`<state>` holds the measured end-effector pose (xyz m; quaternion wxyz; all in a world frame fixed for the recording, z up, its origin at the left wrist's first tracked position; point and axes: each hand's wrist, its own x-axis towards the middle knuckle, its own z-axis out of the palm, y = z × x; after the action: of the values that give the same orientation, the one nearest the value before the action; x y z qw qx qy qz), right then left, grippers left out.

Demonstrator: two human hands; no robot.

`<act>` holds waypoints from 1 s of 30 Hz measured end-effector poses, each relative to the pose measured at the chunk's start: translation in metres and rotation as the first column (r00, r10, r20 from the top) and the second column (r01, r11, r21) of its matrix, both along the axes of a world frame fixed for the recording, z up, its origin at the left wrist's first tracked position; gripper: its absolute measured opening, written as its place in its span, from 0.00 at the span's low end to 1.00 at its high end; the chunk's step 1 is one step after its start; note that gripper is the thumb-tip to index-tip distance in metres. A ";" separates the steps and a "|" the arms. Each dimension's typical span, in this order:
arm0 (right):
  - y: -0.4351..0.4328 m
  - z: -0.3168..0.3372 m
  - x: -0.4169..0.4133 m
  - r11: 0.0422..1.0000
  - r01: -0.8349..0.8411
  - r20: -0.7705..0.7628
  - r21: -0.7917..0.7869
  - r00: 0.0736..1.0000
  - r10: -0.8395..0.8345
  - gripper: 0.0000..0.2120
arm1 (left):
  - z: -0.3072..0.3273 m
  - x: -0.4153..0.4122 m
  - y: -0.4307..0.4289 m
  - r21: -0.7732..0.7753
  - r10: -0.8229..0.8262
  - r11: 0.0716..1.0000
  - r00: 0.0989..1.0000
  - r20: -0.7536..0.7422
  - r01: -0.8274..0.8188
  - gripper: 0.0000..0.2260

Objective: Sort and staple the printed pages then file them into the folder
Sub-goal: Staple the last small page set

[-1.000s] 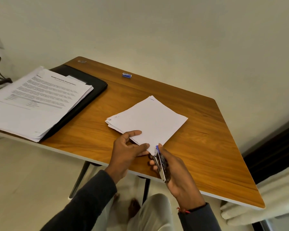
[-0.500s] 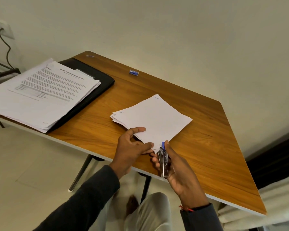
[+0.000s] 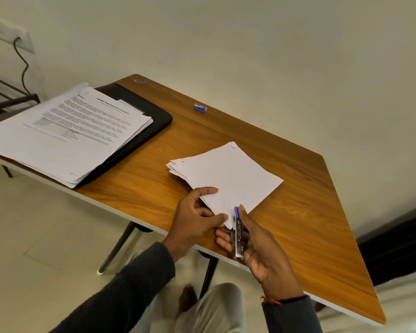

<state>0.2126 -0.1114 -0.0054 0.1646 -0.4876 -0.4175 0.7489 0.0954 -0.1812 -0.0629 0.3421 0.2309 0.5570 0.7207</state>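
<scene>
Leftward, the printed stack (image 3: 65,138) waits on the black folder (image 3: 155,114). Stapling is in hand: the left hand (image 3: 193,221) pinches the sheaf (image 3: 228,179) at its near corner, and the right hand (image 3: 262,253) wraps its fingers round the stapler (image 3: 238,235), seemingly over that corner. Next comes a firm squeeze. Wooden worktop (image 3: 298,224), pale wall (image 3: 250,56) behind.

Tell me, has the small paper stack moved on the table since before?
No. The stack lies as before relative to the blue box; only the camera shifted.

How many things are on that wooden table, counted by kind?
Paper stacks: 2, the printed stack and the plain stack
Black folder: 1
Stapler: 1
Small blue box: 1
Total: 5
</scene>
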 end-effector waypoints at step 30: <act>-0.002 -0.019 -0.028 0.979 0.015 -0.021 0.205 1.000 -0.011 0.12 | 0.003 -0.004 0.013 -0.030 0.058 0.998 0.998 -0.026 -0.058 0.27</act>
<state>0.1848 -0.1137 -0.0247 0.2229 -0.4634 -0.4875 0.7056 0.0913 -0.1686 -0.0597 0.3175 0.2184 0.5790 0.7185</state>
